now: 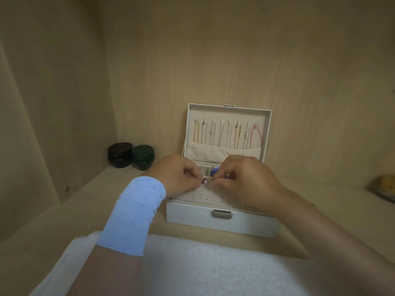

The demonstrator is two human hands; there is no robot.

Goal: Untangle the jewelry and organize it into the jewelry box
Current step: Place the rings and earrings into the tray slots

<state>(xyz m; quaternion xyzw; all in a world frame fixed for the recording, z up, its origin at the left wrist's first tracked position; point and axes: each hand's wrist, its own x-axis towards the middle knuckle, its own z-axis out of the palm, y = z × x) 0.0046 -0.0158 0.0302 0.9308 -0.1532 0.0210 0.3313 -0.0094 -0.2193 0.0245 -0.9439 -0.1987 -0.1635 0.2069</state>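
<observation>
Nearest, a white fluffy cloth point(213, 272). Past it, left hand point(177, 174) and right hand point(248, 178) close together over the open jewelry box point(222, 225), fingertips of both pinched on one small pearl piece point(205, 181) just above the perforated panel point(205, 196) at the box front. Behind, a row of necklaces point(226, 133) in the upright lid point(267, 124). Far left, two dark jars point(119, 154) side by side
</observation>
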